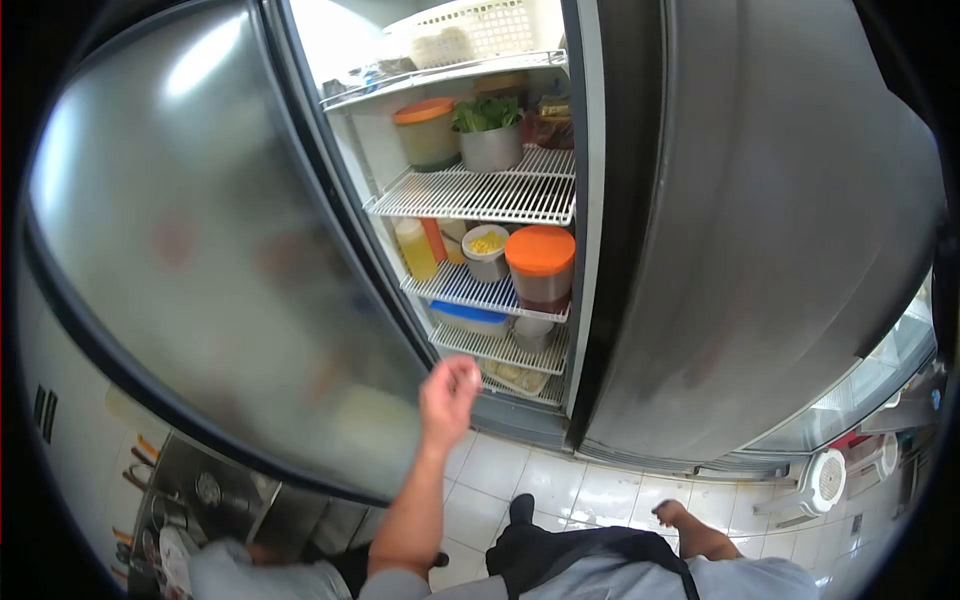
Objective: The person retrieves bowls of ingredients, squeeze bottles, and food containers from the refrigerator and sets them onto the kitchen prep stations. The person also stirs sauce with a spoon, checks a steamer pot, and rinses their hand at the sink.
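My left hand [449, 395] is raised in front of the lower shelves of an upright fridge, near the inner edge of its opened glass door [230, 250]. Its fingers are curled in, and I cannot make out whether anything is between them. Low at my side, my right hand [670, 512] has its fingers curled, with nothing visible in it. Closest to my left hand are a bottom-shelf tray [515, 377], a blue-lidded container [470, 317] and a grey pot [533, 334]. Above them stand an orange-lidded tub [541, 262], a pot with yellow pieces [487, 254] and a yellow bottle [416, 250].
Higher up are a pot of green leaves [491, 142], another orange-lidded tub [427, 135] and a white basket [470, 35]. A grey metal door [760, 230] stands on the right. Another person's grey sleeve [250, 572] is at lower left. White stools [826, 482] stand far right.
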`<state>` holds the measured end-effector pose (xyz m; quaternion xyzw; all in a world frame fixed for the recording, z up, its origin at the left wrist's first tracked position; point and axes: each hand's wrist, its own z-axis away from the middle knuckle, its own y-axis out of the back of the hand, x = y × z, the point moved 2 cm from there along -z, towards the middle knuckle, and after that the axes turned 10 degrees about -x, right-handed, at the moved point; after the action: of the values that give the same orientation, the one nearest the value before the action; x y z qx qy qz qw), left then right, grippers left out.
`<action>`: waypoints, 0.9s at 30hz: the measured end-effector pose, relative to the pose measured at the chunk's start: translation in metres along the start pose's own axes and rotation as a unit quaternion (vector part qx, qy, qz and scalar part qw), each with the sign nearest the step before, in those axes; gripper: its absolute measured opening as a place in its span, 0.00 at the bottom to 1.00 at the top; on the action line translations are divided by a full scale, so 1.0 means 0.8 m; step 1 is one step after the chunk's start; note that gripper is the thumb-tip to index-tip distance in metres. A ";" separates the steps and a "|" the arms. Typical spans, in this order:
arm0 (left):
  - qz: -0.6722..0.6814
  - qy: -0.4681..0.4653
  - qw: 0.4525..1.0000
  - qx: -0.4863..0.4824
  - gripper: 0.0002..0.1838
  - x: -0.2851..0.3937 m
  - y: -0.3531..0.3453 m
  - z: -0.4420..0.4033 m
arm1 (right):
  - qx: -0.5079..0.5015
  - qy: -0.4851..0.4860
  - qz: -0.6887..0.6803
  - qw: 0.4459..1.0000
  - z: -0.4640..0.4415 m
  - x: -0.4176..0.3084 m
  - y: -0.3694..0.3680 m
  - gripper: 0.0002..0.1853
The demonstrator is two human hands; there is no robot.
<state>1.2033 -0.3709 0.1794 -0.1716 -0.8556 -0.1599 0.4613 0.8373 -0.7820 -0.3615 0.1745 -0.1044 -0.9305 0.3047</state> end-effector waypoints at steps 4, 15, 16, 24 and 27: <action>-0.194 -0.073 0.978 -0.038 0.16 0.052 0.047 -0.254 | -0.002 0.031 -0.084 0.996 0.033 0.003 -0.074 0.19; -0.436 0.072 0.883 -0.155 0.38 -0.065 0.056 -0.574 | 0.222 0.025 -0.587 0.778 0.056 -0.071 -0.309 0.14; -0.435 0.066 0.887 -0.142 0.36 -0.063 0.055 -0.573 | 0.241 0.015 -0.580 0.778 0.058 -0.087 -0.313 0.14; -0.374 0.007 0.923 -0.089 0.27 -0.012 0.084 -0.500 | 0.436 0.009 -0.429 0.791 0.052 -0.191 -0.258 0.13; -0.317 0.024 0.943 -0.102 0.24 0.013 0.106 -0.465 | 0.460 0.004 -0.406 0.790 0.161 -0.282 -0.129 0.13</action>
<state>1.5086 -0.4547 0.3923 0.0663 -0.8337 -0.3884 0.3870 0.9025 -0.5529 -0.2154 0.3244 -0.4378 -0.8099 -0.2173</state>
